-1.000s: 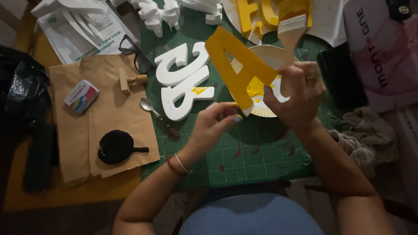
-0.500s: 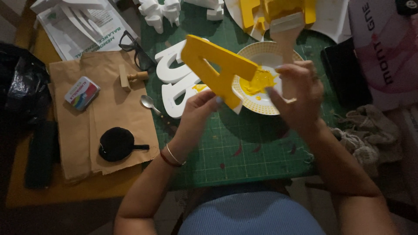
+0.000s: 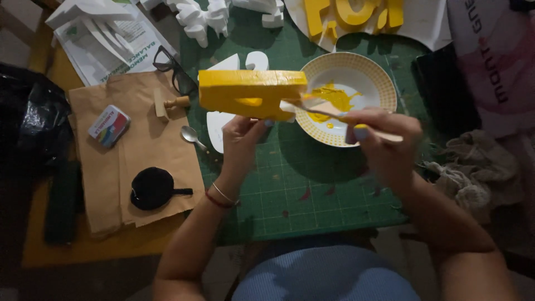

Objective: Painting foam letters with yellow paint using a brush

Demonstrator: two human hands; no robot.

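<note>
My left hand holds up a thick foam letter painted yellow, turned so its edge faces me, above the green cutting mat. In my right hand is a flat paintbrush whose bristle end touches the letter's right end. Just behind the brush sits a white bowl with a yellow dotted rim and a pool of yellow paint. An unpainted white foam letter lies on the mat under the yellow one, mostly hidden.
Brown paper at left carries a small colourful tin, a wooden stamp, a spoon and a black round object. Glasses lie nearby. More white foam pieces and yellow letters lie at the back. A rag is at right.
I have tipped the yellow letter from face-up to edge-on and lowered it to horizontal. My right hand now holds the brush against the letter's end instead of gripping the letter.
</note>
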